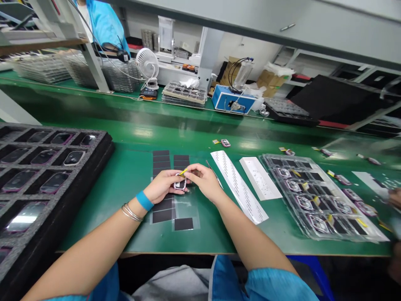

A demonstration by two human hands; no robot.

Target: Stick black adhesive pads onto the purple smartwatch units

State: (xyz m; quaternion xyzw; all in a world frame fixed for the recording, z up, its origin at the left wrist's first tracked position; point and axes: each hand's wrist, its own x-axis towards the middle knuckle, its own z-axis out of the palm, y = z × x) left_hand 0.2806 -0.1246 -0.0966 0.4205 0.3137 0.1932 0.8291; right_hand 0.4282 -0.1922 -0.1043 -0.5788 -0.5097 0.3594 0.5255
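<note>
My left hand (164,184) is closed around a small watch case (180,184) with a pinkish rim, its open inside facing up. From the case sticks a yellow flex strip (183,172). My right hand (205,179) pinches at this strip, thumb and forefinger together. Below both hands lie clear film sheets bearing black rectangular stickers (184,224), partly hidden by the left hand. Just right of my right hand rest thin tweezers (214,173), partly covered by it. Another watch case (225,143) with a yellow strip lies farther back on the green bench.
A grey foam tray (108,144) with watch cases stands at left. To the right lie a printed white strip (239,188), a white box (260,178) and stacked clear trays (300,221) holding cases. A co-worker's blurred hand (395,197) is at far right. Behind stands a fan (147,62).
</note>
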